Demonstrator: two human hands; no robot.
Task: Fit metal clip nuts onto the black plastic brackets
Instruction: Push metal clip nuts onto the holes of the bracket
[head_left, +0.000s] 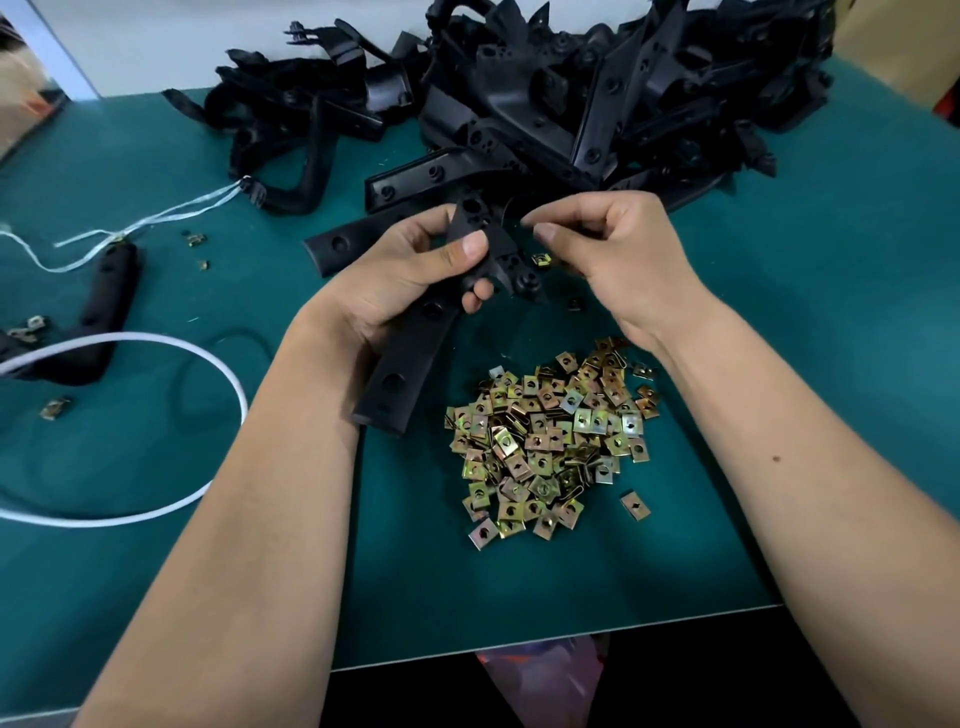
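Left hand (415, 270) grasps a black bracket (410, 358) at frame centre; right hand (608, 249), fingers curled, may pinch a clip nut, though none shows. Clip nut pile (550, 447) lies below. Judged step: fitting; next, align nut with bracket edge.

This is a small assembly workshop or factory bench. A green mat-covered worktable (779, 364) carries a large heap of black moulded plastic brackets (597, 93) along its far edge and a loose pile of brass-coloured metal clip nuts (550, 441) near its front edge.
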